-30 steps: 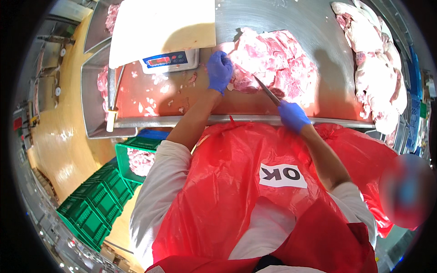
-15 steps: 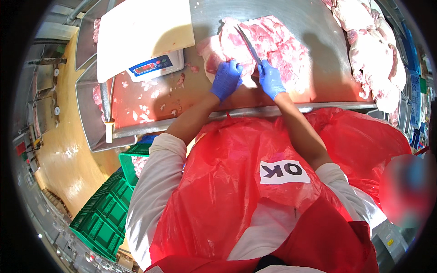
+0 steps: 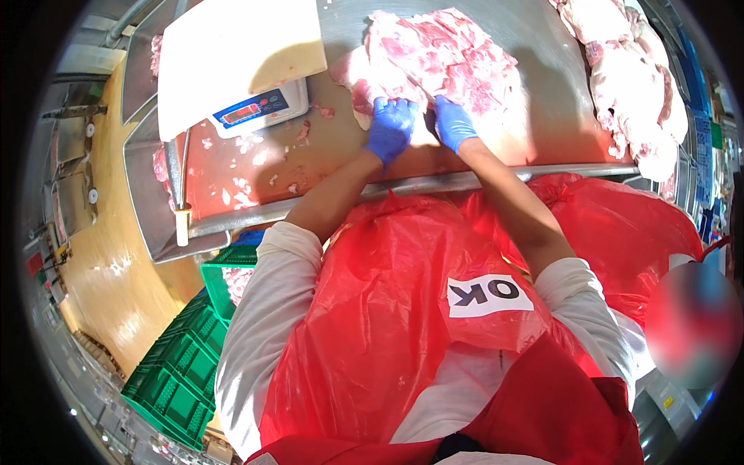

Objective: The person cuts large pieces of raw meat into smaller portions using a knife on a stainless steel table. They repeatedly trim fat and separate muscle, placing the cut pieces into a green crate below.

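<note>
- Slab of raw meat (image 3: 465,62), pink and white: spread flat on the metal tabletop (image 3: 570,143), straight ahead of the person, right of the scale.
- Left hand (image 3: 391,128), blue-gloved: at the slab's near left edge, fingers bent and touching the meat; whether they pinch it, cannot tell.
- Right hand (image 3: 453,122), blue-gloved: just beside the left, closed around a knife (image 3: 418,84); handle hidden, blade slanting up and left over the meat, faint in the glare.
- Scale (image 3: 260,108), white with blue panel and lit red display: left of the slab, partly under a large pale board (image 3: 240,54).
- Meat scraps (image 3: 242,194), small: scattered on the tabletop below the scale.
- Rod with pale handle (image 3: 182,226): at the tabletop's left end.
- Larger meat pieces (image 3: 635,101): heaped at the right end.
- Green crates (image 3: 174,368): lower left, the uppermost containing meat.
- Red apron (image 3: 364,310): worn by the person, white label attached.
</note>
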A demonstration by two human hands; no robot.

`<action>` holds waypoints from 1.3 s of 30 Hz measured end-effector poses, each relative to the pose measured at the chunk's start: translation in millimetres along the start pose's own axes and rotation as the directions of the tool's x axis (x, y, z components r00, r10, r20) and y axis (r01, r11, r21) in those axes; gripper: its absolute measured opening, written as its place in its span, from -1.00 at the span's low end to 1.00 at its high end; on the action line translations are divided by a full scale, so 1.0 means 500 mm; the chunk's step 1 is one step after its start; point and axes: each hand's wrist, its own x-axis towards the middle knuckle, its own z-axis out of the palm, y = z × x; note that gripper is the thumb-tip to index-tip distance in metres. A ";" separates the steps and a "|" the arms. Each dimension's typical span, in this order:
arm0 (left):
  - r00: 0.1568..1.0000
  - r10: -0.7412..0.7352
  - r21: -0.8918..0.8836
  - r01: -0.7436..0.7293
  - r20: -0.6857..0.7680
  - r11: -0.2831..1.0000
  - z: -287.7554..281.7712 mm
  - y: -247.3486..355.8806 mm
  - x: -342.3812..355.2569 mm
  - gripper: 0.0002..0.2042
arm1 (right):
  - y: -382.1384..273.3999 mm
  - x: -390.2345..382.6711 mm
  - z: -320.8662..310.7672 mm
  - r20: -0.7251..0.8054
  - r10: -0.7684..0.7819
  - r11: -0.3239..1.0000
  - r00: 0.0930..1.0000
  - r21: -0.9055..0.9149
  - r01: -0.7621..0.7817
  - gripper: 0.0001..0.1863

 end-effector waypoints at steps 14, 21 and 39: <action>0.819 -0.454 -0.489 0.254 -0.351 0.835 -0.011 -0.137 0.096 -0.21 | 0.007 -0.121 -0.055 -0.072 -0.002 0.991 0.997 0.133 0.012 -0.80; 0.851 -0.447 -0.398 0.525 0.276 0.753 -0.022 -0.163 0.087 -0.10 | -0.016 -0.060 0.007 -0.220 0.166 0.901 0.961 0.431 -0.057 -0.77; 0.869 -0.381 -0.456 0.491 0.315 0.742 -0.031 -0.128 0.088 -0.11 | 0.090 -0.017 -0.013 -0.310 0.257 0.870 0.915 0.486 -0.080 -0.79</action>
